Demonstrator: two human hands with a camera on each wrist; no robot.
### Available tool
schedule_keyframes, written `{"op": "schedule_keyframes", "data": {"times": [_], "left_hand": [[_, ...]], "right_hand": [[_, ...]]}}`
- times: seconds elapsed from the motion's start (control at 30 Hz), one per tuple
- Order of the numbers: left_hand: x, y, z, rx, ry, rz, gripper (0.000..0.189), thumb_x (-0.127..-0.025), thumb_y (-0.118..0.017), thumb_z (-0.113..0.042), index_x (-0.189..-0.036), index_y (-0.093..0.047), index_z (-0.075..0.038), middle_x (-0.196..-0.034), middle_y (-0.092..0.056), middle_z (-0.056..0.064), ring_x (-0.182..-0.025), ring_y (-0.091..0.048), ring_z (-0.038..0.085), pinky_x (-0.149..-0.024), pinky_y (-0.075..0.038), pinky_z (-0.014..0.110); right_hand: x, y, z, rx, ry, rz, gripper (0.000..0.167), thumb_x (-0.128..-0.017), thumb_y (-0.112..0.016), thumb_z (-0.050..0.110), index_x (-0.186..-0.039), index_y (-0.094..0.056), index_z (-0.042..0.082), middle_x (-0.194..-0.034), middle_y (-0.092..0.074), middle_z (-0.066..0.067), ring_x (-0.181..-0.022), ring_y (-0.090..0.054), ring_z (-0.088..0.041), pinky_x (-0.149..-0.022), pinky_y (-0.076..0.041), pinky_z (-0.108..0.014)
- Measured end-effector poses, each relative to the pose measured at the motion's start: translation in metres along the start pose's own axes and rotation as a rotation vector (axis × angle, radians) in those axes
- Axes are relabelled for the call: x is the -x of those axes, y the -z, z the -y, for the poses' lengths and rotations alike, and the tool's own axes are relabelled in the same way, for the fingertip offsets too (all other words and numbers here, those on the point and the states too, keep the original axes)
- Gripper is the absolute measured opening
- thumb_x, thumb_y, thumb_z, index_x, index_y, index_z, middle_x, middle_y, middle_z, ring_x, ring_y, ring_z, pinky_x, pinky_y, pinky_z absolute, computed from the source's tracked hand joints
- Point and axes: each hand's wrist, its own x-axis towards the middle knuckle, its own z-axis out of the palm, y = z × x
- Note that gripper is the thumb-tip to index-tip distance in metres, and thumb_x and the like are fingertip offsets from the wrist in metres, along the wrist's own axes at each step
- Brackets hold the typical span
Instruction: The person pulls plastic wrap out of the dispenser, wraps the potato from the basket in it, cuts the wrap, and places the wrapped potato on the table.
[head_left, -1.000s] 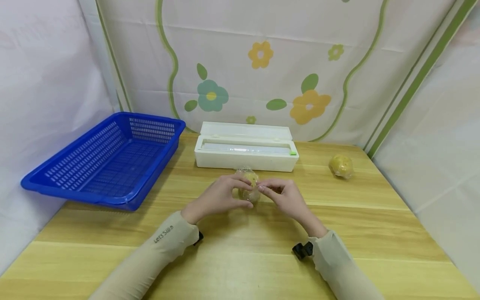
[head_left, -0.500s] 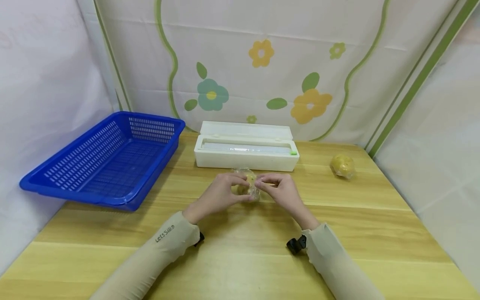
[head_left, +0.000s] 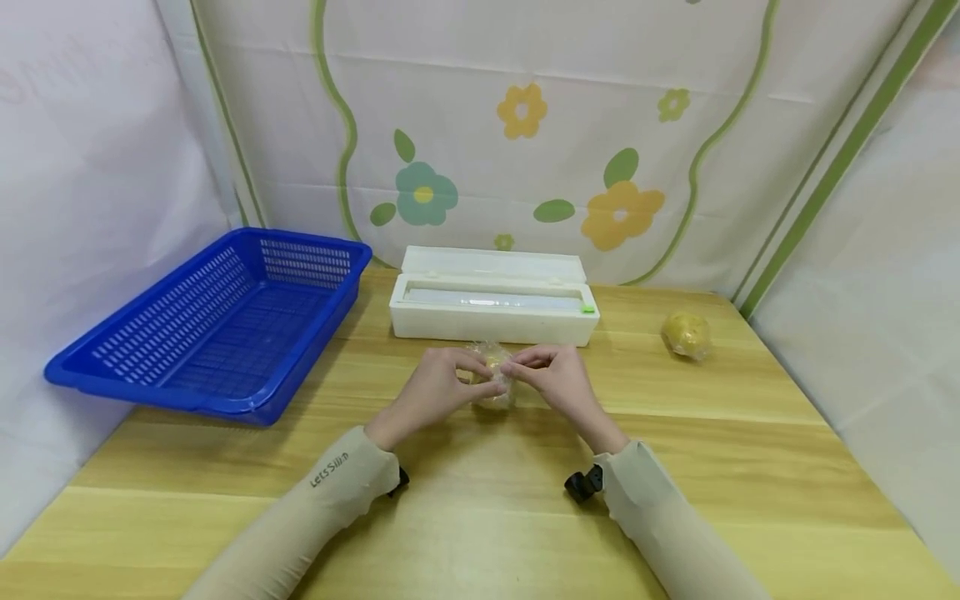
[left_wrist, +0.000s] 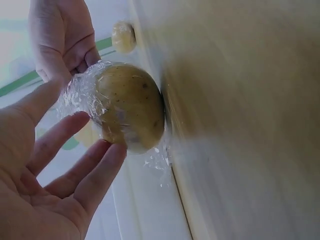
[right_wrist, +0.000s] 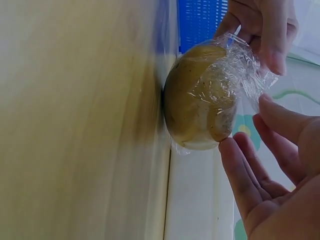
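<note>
A yellow-brown potato (left_wrist: pixel 132 105) sits on the wooden table (head_left: pixel 465 517), in front of the white box. Clear cling film (right_wrist: pixel 240 70) wraps it and bunches in loose wrinkles on its upper side. My left hand (head_left: pixel 435 387) holds the potato from the left, fingers against its side and thumb at the gathered film. From the right, my right hand (head_left: pixel 558 385) pinches the film between thumb and fingertips, while its lower fingers touch the potato in the right wrist view. In the head view the hands cover much of the potato.
Behind the hands stands a long white cling film box (head_left: pixel 491 325), lid raised, with a film roll inside and a green slider at its right end. A blue slatted basket (head_left: pixel 165 397) is at left. Another wrapped potato (head_left: pixel 686 333) lies at the right back.
My right hand has shifted slightly left, over the potato, its fingertips now nearer the left hand's. The left hand has barely moved; the potato and film have shifted slightly between the fingers.
</note>
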Motion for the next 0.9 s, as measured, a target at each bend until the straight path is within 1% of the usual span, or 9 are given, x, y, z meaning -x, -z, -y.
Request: {"op": "schedule_keyframes", "data": {"times": [0.1,0.17,0.27,0.4,0.5,0.57,0.7,0.8,0.9], "left_hand": [[0.0001,0.0,0.002,0.018,0.042,-0.014,0.014,-0.086,-0.078,-0.032,-0.087,-0.08,-0.019,-0.097,-0.073,-0.005,-0.094,-0.066,0.012,-0.082,-0.054,0.037],[0.0003,0.0006,0.003,0.046,0.077,-0.027,0.009,-0.087,-0.078,-0.028,-0.084,-0.08,-0.02,-0.091,-0.072,-0.01,-0.09,-0.066,0.01,-0.08,-0.054,0.036],[0.0004,0.0018,0.0035,0.069,0.127,-0.039,0.006,-0.085,-0.08,-0.025,-0.08,-0.079,-0.021,-0.086,-0.071,-0.013,-0.086,-0.066,0.01,-0.077,-0.054,0.034],[0.0004,0.0028,0.0031,0.079,0.168,-0.047,0.007,-0.083,-0.081,-0.023,-0.077,-0.079,-0.022,-0.086,-0.07,-0.014,-0.087,-0.066,0.011,-0.076,-0.054,0.033],[0.001,0.0029,0.0021,0.095,0.185,-0.054,0.007,-0.082,-0.083,-0.02,-0.077,-0.078,-0.019,-0.083,-0.07,-0.012,-0.084,-0.066,0.011,-0.075,-0.054,0.032],[0.0015,0.0027,0.0019,0.104,0.203,-0.061,0.008,-0.081,-0.083,-0.02,-0.08,-0.077,-0.016,-0.083,-0.07,-0.009,-0.082,-0.066,0.011,-0.074,-0.054,0.032],[0.0017,0.0029,0.0009,0.11,0.249,-0.061,0.021,-0.08,-0.084,-0.019,-0.094,-0.071,-0.01,-0.088,-0.069,-0.002,-0.083,-0.065,0.013,-0.074,-0.053,0.033],[0.0014,0.0031,-0.0004,0.082,0.227,-0.044,0.031,-0.081,-0.083,-0.018,-0.108,-0.07,-0.01,-0.093,-0.07,0.002,-0.086,-0.066,0.016,-0.074,-0.054,0.034],[0.0011,0.003,-0.0008,0.003,0.158,-0.018,0.034,-0.083,-0.081,-0.019,-0.116,-0.073,-0.013,-0.098,-0.07,0.001,-0.088,-0.066,0.017,-0.073,-0.053,0.033]], "right_hand": [[-0.0013,-0.0035,0.0015,0.005,-0.024,-0.008,0.015,-0.08,-0.084,0.028,-0.082,-0.079,0.014,-0.088,-0.073,0.001,-0.079,-0.069,-0.019,-0.07,-0.056,-0.037],[-0.0028,-0.0051,0.0018,0.0,-0.037,-0.007,0.015,-0.079,-0.085,0.028,-0.081,-0.079,0.014,-0.088,-0.073,0.001,-0.079,-0.069,-0.018,-0.07,-0.056,-0.036],[-0.0053,-0.006,0.0014,-0.01,-0.05,-0.004,0.015,-0.078,-0.086,0.026,-0.081,-0.078,0.013,-0.087,-0.073,0.0,-0.078,-0.069,-0.019,-0.07,-0.056,-0.036],[-0.0084,-0.0055,0.0007,-0.014,-0.069,0.009,0.016,-0.077,-0.087,0.02,-0.084,-0.077,0.01,-0.083,-0.072,-0.003,-0.077,-0.068,-0.021,-0.069,-0.056,-0.038],[-0.0098,-0.0054,-0.0002,-0.012,-0.092,0.025,0.02,-0.077,-0.087,0.018,-0.089,-0.076,0.007,-0.085,-0.072,-0.005,-0.078,-0.068,-0.022,-0.07,-0.056,-0.036],[-0.01,-0.0059,-0.0001,-0.015,-0.107,0.032,0.023,-0.077,-0.087,0.018,-0.092,-0.075,0.006,-0.089,-0.072,-0.005,-0.081,-0.068,-0.021,-0.071,-0.056,-0.035],[-0.0098,-0.0076,0.001,-0.003,-0.113,0.024,0.027,-0.078,-0.086,0.021,-0.095,-0.074,0.005,-0.093,-0.072,-0.006,-0.083,-0.069,-0.021,-0.071,-0.055,-0.034],[-0.0093,-0.009,0.0022,0.009,-0.11,-0.002,0.022,-0.08,-0.085,0.021,-0.092,-0.074,0.005,-0.089,-0.072,-0.005,-0.08,-0.068,-0.021,-0.07,-0.055,-0.036],[-0.0082,-0.0099,0.0036,0.013,-0.107,-0.041,0.016,-0.083,-0.082,0.019,-0.089,-0.075,0.006,-0.083,-0.071,-0.004,-0.075,-0.067,-0.022,-0.069,-0.055,-0.04]]}}
